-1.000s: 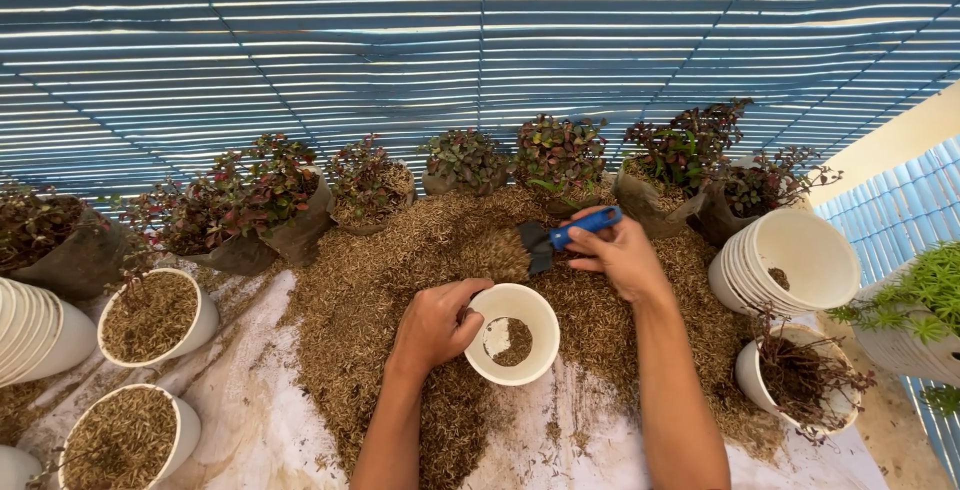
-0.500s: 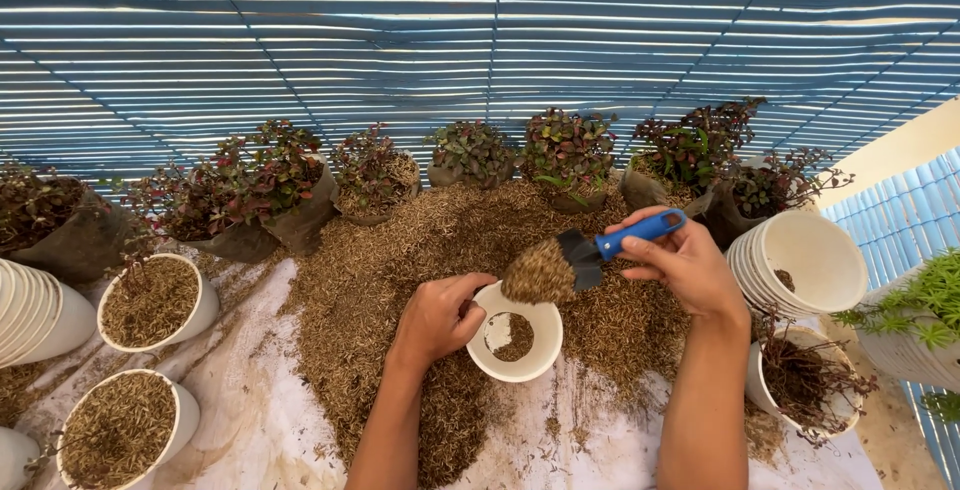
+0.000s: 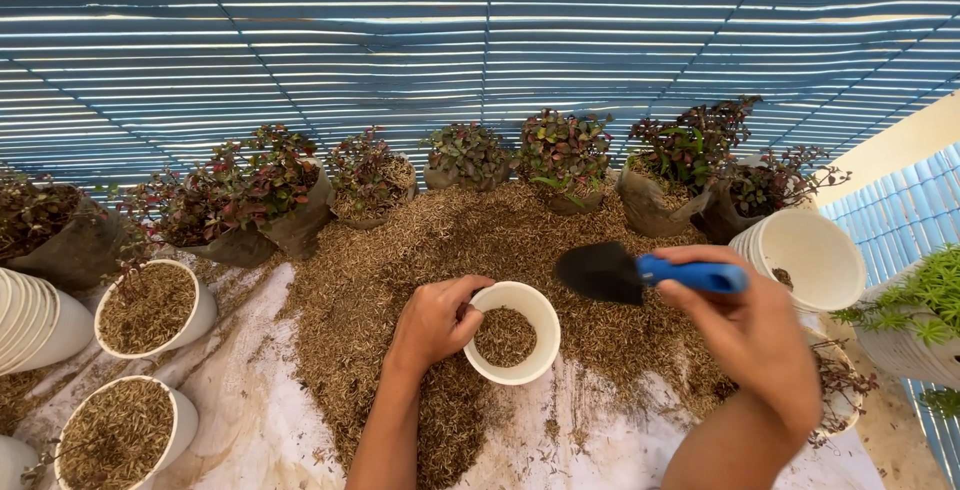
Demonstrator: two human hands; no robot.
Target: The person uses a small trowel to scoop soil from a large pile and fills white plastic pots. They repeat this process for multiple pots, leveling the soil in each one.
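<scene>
From the head camera I saw the white pot point(image 3: 512, 332) sitting on the near slope of the brown potting-mix heap point(image 3: 420, 250), mouth turned up and partly filled with the same mix. My left hand point(image 3: 436, 318) was curled around the pot's left rim, thumb over the edge and fingers wrapped on the outer wall. My right hand point(image 3: 752, 328) was closed in a fist around the blue handle of the trowel point(image 3: 640, 274), just to the right of the pot and a little above its rim. The trowel's long axis lay almost level, running left to right, with the black blade pointing left toward the pot and the handle end buried in my palm; the blade looked bare of mix.

Behind the pot, across the far edge of the heap, a row of red-leaved plants point(image 3: 565, 150) stood in dark grow bags. To the right of the pot, past my right hand, lay a stack of empty white pots point(image 3: 805, 255) on its side. To the left of the pot, well apart, two filled white pots point(image 3: 150, 310) stood on the pale sheet point(image 3: 260, 420)
</scene>
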